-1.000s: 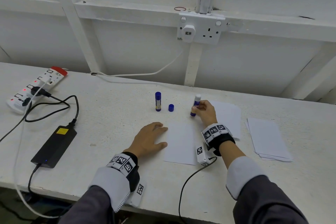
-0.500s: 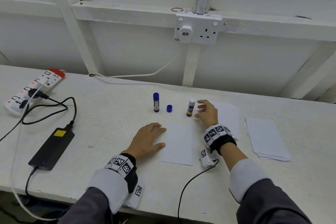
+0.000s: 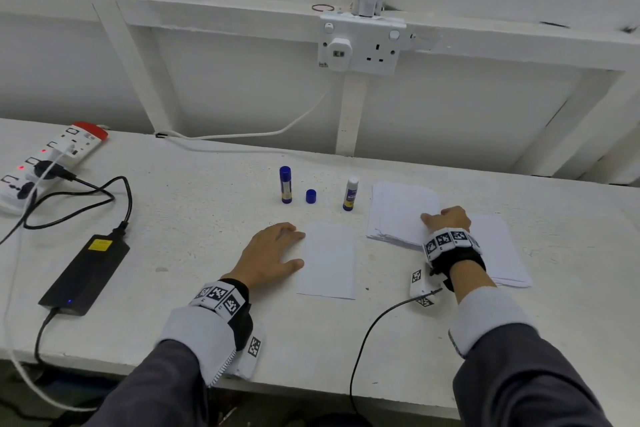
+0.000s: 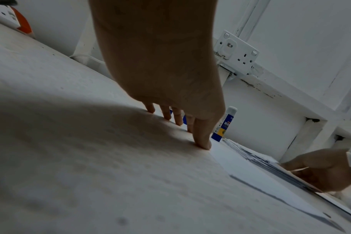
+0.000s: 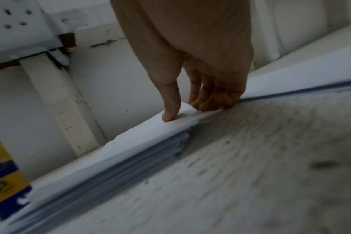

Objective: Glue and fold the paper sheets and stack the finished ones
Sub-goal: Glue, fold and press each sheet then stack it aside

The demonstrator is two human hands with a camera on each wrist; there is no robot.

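Left hand (image 3: 268, 253) lies flat, fingers straight, beside a smooth white sheet (image 3: 327, 260); right hand (image 3: 446, 220) pinches the paper stack (image 3: 398, 215)

Your right hand (image 3: 446, 220) covers the near right corner of the thick stack of white paper sheets (image 3: 401, 211) and part of the thinner white pile (image 3: 498, 253) at its four o'clock. The uncapped glue stick's label (image 5: 2, 182), cut off at nine o'clock, is too blurred to read.

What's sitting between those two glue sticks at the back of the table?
In the head view, a loose blue cap stands between the capped glue stick and the open one, nearer the capped one. Otherwise bare table.
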